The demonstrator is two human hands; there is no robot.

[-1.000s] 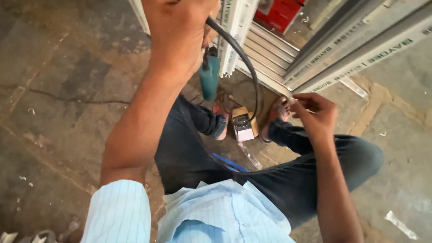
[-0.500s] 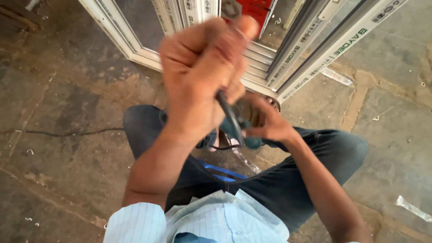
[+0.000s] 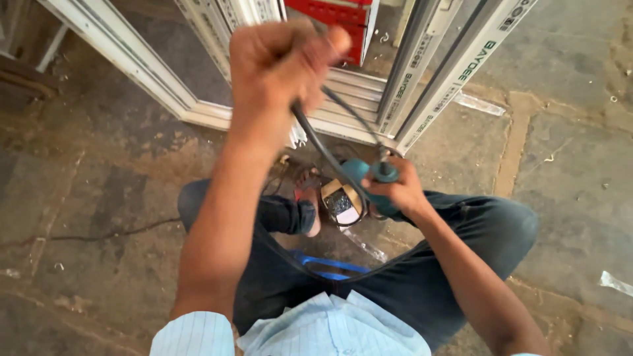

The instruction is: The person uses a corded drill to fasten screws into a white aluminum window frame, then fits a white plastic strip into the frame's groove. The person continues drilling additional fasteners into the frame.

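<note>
In the head view, the left hand (image 3: pixel 280 62) is raised close to the camera in the upper middle of the frame, closed in a fist around a black power cord (image 3: pixel 323 151). The cord is seen running down from the fist to the centre right, where the right hand (image 3: pixel 395 191) is clamped on a teal power tool (image 3: pixel 366 175); a second stretch of cord loops low across the lap. The tool is held just above the dark trousers, over the gap between the crossed legs.

As far as can be judged, the cord is being drawn up and gathered — the part between fist and tool is taut, while the loop over the lap is yet to be taken in.

A small brown box (image 3: pixel 339 201) with a dark printed face is set on the floor just left of the tool, beside a sandalled foot (image 3: pixel 308 198). A red box (image 3: pixel 343 16) is seen at the top centre, behind white window frames (image 3: pixel 198 109) laid on the stone floor (image 3: pixel 567 132). Grey-white frame bars (image 3: pixel 455 72) bearing a strip of green and black print run up to the upper right — the lettering is left unread. A blue strip (image 3: pixel 330 267) lies at the lower centre.
</note>
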